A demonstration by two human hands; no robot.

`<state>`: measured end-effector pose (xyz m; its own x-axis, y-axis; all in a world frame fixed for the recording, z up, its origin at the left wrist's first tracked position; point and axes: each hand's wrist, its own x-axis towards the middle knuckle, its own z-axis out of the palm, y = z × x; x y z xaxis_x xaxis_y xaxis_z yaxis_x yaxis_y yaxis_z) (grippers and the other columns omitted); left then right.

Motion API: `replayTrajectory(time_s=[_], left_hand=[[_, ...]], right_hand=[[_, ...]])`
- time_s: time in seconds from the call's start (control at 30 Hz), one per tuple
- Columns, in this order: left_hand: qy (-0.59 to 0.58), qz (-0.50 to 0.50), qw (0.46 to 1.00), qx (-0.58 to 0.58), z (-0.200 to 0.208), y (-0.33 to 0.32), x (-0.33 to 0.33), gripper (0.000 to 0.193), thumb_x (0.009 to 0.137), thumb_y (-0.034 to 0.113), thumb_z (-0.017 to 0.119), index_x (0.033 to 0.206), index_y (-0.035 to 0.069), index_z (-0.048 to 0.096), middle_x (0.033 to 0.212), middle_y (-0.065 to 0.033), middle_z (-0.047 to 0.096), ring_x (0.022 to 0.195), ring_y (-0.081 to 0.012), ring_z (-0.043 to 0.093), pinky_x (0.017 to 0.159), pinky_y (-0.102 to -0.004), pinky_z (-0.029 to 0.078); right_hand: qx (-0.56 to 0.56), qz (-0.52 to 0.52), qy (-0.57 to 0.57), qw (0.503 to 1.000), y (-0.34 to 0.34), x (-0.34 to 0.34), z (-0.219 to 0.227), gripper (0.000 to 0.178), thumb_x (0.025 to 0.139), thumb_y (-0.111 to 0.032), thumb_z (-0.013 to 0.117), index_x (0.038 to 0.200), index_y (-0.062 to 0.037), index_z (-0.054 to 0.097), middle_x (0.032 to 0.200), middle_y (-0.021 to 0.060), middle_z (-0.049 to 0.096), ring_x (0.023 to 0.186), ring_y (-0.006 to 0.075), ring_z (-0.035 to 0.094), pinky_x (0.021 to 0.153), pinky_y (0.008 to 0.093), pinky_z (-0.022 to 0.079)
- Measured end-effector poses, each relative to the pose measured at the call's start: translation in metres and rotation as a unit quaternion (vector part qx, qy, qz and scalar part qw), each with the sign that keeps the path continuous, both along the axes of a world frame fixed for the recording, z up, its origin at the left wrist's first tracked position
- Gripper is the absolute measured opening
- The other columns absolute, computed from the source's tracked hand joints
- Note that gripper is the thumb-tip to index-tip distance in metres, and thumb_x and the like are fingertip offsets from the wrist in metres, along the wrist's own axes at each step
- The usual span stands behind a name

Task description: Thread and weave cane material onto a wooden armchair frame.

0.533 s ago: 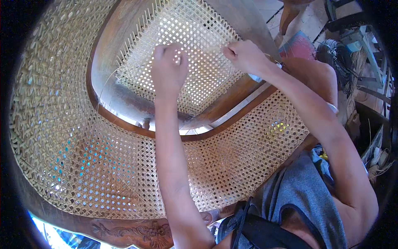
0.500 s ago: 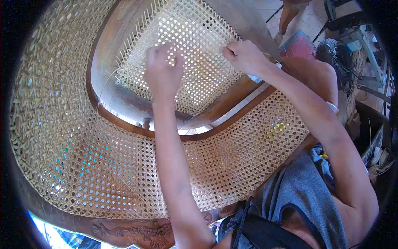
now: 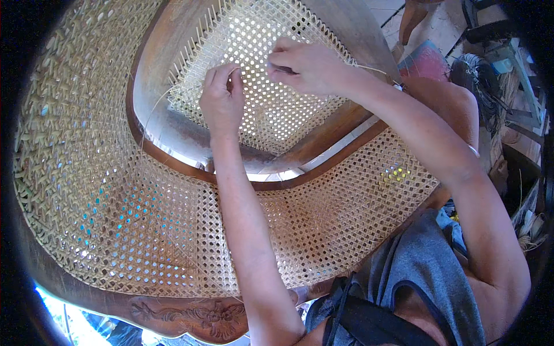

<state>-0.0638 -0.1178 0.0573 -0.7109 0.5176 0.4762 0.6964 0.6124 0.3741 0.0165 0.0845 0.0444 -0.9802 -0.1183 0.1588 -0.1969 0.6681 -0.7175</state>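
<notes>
Over the woven cane panel [image 3: 271, 75] of a wooden chair, two bare hands work close together; the left hand [image 3: 222, 98] is closed in a pinch, thumb and fingertips [image 3: 232, 78] nipping a thin pale cane strand [image 3: 151, 109] just above the weave; the strand loops away to the left in a fine curve across the wooden frame [image 3: 173, 124]; the right hand [image 3: 306, 66] lies just beside it, knuckles up, fingers curled narrow and pressed onto the panel, with what looks like a small dark tool or strand end between thumb and forefinger, too small to tell; another thin strand [image 3: 372, 69] trails from this hand to the right; the panel is an open honeycomb mesh, light shining through its holes, with loose strand ends standing along its upper left edge; below the dark curved frame spreads a much larger cane panel [image 3: 144, 202] of the same pattern, edged at the bottom by carved dark wood [image 3: 190, 317]; both forearms reach up from the lower edge; grey clothing [image 3: 427, 271] shows at lower right.
</notes>
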Motion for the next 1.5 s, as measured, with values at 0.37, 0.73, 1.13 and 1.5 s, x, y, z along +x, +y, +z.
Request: replayTrajectory(time_s=[0.37, 0.73, 1.13, 1.5], left_hand=[[-0.024, 0.031, 0.998, -0.044, -0.003, 0.010, 0.003, 0.011, 0.086, 0.012, 0.068, 0.096, 0.013, 0.070, 0.095, -0.0043, 0.066, 0.078, -0.0194, 0.067, 0.067, -0.0329, 0.055], [-0.271, -0.170, 0.944, 0.085, 0.014, 0.099, 0.058, 0.015, 0.089, 0.027, 0.070, 0.093, 0.013, 0.073, 0.089, -0.0080, 0.066, 0.080, -0.0229, 0.064, 0.076, -0.0320, 0.052], [-0.106, -0.065, 0.988, -0.089, 0.018, 0.040, -0.004, 0.015, 0.083, 0.023, 0.075, 0.092, 0.011, 0.075, 0.086, -0.0087, 0.065, 0.080, -0.0279, 0.066, 0.071, -0.0372, 0.051], [-0.083, -0.078, 0.981, -0.155, 0.017, 0.047, -0.007, 0.016, 0.084, 0.022, 0.073, 0.093, 0.009, 0.071, 0.087, -0.0086, 0.065, 0.073, -0.0230, 0.064, 0.065, -0.0336, 0.050]], right_hand=[[0.158, -0.050, -0.109, 0.980, 0.096, 0.056, -0.052, 0.027, 0.103, -0.032, 0.042, 0.114, -0.0072, 0.043, 0.089, 0.0225, 0.065, 0.086, 0.0431, 0.064, 0.073, 0.0569, 0.049], [-0.318, -0.148, -0.109, 0.930, 0.089, 0.086, 0.065, 0.032, 0.102, -0.035, 0.047, 0.102, -0.0040, 0.055, 0.089, 0.0056, 0.062, 0.061, 0.0178, 0.057, 0.064, 0.0370, 0.049], [-0.228, -0.074, -0.247, 0.939, 0.003, 0.019, -0.020, 0.033, 0.097, -0.019, 0.046, 0.080, 0.0069, 0.055, 0.068, 0.0155, 0.062, 0.058, 0.0220, 0.066, 0.054, 0.0364, 0.053], [-0.213, -0.097, -0.244, 0.941, -0.003, 0.004, -0.025, 0.030, 0.090, -0.012, 0.048, 0.068, 0.0042, 0.060, 0.058, 0.0141, 0.063, 0.049, 0.0216, 0.066, 0.053, 0.0367, 0.053]])
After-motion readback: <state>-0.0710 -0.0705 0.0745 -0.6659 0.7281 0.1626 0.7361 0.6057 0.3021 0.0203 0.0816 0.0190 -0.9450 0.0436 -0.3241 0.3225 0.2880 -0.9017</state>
